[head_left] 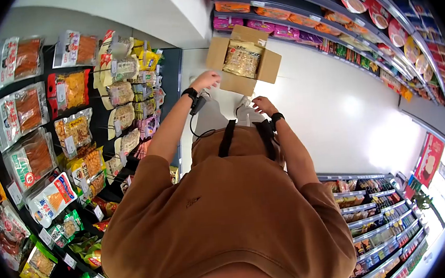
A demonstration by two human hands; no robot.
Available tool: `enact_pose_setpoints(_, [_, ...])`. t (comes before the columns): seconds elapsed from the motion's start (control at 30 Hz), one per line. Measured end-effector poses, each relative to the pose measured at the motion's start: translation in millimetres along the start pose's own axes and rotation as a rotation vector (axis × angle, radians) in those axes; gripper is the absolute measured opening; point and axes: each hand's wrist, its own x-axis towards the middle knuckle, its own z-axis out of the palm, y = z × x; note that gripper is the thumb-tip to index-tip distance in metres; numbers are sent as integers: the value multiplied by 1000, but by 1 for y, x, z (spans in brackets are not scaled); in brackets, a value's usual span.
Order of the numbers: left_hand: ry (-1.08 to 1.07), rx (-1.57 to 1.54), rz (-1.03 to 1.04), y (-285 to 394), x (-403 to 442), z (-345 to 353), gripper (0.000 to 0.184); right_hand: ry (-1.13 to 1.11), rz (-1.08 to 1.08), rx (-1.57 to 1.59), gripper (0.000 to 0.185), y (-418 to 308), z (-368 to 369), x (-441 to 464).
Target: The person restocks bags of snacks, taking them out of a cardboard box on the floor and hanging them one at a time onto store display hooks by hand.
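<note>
My left hand [207, 81] is beside the left flap of an open cardboard box [218, 52]. Its fingers are loosely bent and a little blurred, and I make out no object in them. My right hand [265, 106] hangs below the box's lower right corner, fingers slightly curled and apart, holding nothing. Inside the box, which sits on the floor by my feet with its flaps spread, lies a clear and yellowish bag of pale brown snack food [243, 59]. Both wrists carry black bands, and a cable runs from the left one.
On my left, bagged snacks [74, 132] hang in rows on a dark display rack [173, 72]. Shelves with bowl noodles and packets [287, 33] stand beyond the box. More stocked shelves [375, 216] are behind me to the right. Pale floor [330, 109] stretches right of the box.
</note>
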Motion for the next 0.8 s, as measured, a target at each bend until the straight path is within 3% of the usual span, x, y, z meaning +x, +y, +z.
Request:
enact_pose_setpoints(0.07, [-150,63,-53,11,5,38,33,44,-20,70,33,21,-12,-8])
enact_pose_setpoints(0.33, [-243,186,-123,2,34,116,29,180,21,319,32,91,-37,-13])
enact_pose_setpoints(0.5, [-281,224,-165,-19,50,131,28,161,140,315,29,121,-26,15])
enact_pose_setpoints(0.7, [-329,404,-223,-55,117,120,23,118,51,380,32,110,-28,69])
enact_pose_setpoints(0.8, [-348,612,-74,-62,160,116,23,118,40,394,33,110,-33,107])
